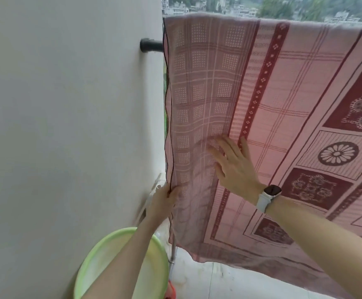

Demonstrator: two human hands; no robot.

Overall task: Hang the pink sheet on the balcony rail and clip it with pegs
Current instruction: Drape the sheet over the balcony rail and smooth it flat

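One plain white wall point(67, 126) fills the left of the view, and beside it one large pink cotton sheet with maroon checks, dotted squares and flower panels point(283, 93) hangs draped over the balcony rail, its top fold along the upper edge of the frame and its lower hem trailing close to the pale tiled floor point(218, 279). Only a short black stub of the rail point(151, 45) shows where it meets the wall; the rest is hidden under the cloth. The sheet looks thin, soft and limp, light enough to shift in a breeze and prone to slide off a smooth bar, so it is best taken by its dark-stitched side edge and smoothed flat. One round pale green plastic basin point(85, 266) sits below by the wall. Two hands work the cloth: the right hand point(234, 169), with one white-strapped smartwatch point(269, 196) on its wrist, lies flat with fingers spread against the fabric, holding nothing, while the left hand point(165, 201) pinches the sheet's side hem. No pegs are visible, so clipping looks not yet begun.
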